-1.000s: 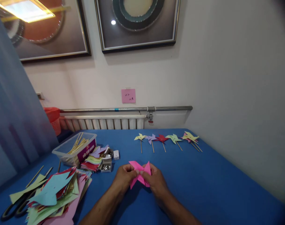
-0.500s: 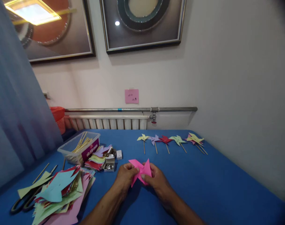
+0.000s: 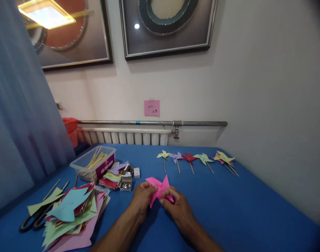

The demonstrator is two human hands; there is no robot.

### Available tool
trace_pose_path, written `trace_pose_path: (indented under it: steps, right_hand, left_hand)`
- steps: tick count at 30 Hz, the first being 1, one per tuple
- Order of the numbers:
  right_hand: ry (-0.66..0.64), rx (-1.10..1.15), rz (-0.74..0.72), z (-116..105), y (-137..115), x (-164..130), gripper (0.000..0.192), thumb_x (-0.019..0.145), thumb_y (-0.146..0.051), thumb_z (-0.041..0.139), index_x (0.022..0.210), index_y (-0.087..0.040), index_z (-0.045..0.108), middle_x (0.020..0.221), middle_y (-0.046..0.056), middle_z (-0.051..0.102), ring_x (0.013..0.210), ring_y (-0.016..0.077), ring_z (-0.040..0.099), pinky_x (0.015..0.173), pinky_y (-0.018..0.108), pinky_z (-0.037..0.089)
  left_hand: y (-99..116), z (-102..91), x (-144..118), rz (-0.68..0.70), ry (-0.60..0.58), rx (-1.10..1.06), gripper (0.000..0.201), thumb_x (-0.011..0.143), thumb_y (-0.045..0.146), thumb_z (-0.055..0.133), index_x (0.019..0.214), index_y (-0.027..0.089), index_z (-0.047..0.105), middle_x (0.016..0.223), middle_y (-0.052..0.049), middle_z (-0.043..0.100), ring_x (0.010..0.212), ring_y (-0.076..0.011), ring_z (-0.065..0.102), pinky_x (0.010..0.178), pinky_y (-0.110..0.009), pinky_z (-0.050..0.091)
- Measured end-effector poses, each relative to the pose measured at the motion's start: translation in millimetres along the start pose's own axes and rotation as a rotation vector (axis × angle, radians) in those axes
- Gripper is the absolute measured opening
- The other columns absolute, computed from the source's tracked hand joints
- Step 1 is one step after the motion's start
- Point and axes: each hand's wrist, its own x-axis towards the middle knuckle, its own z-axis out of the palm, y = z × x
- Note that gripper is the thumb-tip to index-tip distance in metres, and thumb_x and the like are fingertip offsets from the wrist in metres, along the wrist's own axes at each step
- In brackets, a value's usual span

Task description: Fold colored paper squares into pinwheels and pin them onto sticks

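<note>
A bright pink paper pinwheel (image 3: 163, 183) with folded points is held just above the blue table, between my two hands. My left hand (image 3: 144, 196) pinches it from the left, thumb near its middle. On the other side my right hand (image 3: 177, 203) grips the lower right part, thumb and bent forefinger close to the centre. No stick shows on this pinwheel. Left of my hands is a small open box of shiny metal pins (image 3: 126, 185), with a small white box (image 3: 137, 173) behind it.
Finished pinwheels on sticks, such as the red pinwheel (image 3: 189, 158), lie in a row at the back right. A clear tub (image 3: 81, 161) holds wooden sticks. Paper shapes (image 3: 70, 206) are piled at the left, over black-handled scissors (image 3: 25, 224). A wall stands behind the table.
The right hand's fingers have shifted from the pinwheel's right edge towards its centre, with the forefinger now bent over it. The whole view has swung slightly left.
</note>
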Motion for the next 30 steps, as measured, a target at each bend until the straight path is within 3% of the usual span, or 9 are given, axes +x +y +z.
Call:
trace_pose_path:
  steps: [9, 26, 30]
  right_hand:
    - [0.077, 0.089, 0.104, -2, -1, 4, 0.021, 0.070, -0.041, 0.065, 0.066, -0.021, 0.063, 0.062, -0.002, 0.054, 0.061, 0.0157, 0.047, 0.061, 0.028, 0.038]
    - [0.159, 0.014, 0.126, -2, 6, 8, 0.018, 0.067, -0.038, 0.063, 0.059, -0.023, 0.056, 0.060, -0.002, 0.058, 0.062, 0.0171, 0.052, 0.065, 0.030, 0.042]
    - [0.167, 0.031, 0.122, -3, 7, 8, 0.020, 0.067, -0.040, 0.064, 0.060, -0.023, 0.057, 0.060, -0.002, 0.059, 0.062, 0.0176, 0.054, 0.066, 0.030, 0.043]
  left_hand:
    - [0, 5.2, -4, -0.011, -0.042, 0.025, 0.031, 0.048, 0.031, 0.080, 0.054, 0.019, 0.052, 0.047, 0.005, 0.049, 0.045, -0.0070, 0.038, 0.050, -0.024, 0.027]
    - [-1, 6.3, -6, -0.036, -0.122, 0.051, 0.043, 0.046, 0.042, 0.089, 0.056, 0.018, 0.055, 0.049, 0.004, 0.052, 0.046, -0.0074, 0.039, 0.052, -0.024, 0.026]
    - [2, 5.7, -10, -0.048, -0.168, 0.029, 0.040, 0.052, 0.043, 0.086, 0.057, 0.017, 0.056, 0.050, 0.004, 0.051, 0.047, -0.0073, 0.038, 0.052, -0.024, 0.027]
